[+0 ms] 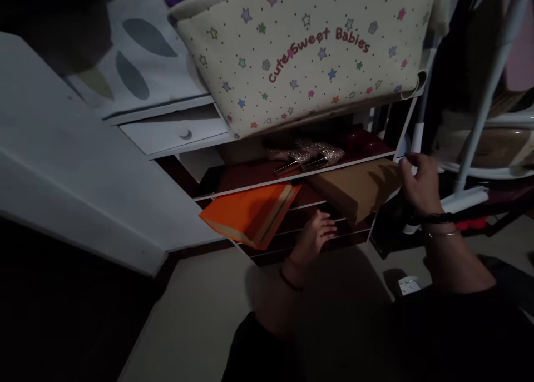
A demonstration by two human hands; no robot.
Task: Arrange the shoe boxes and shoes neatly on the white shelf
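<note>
My left hand (315,234) is in front of the lower part of the shelf rack, its fingers loosely stretched and nothing visible in them. It is nearest to an orange box (246,209) with tan edges, which sticks out at a tilt from beneath the middle shelf. To the right, my right hand (421,182) has its fingers curled in at the right end of a brown cardboard box (354,187). Whether those fingers grip the box or the rack's side cannot be made out. Above the boxes, glittery high-heeled shoes (325,153) lie on the dark red shelf (246,176).
A cream star-print fabric bin (308,54) stands above the shoes. Left of it are a white drawer (175,132) and a leaf-patterned cloth (146,48). A grey pole (486,93) rises at right. A small white packet (409,285) lies on the tiled floor (196,315).
</note>
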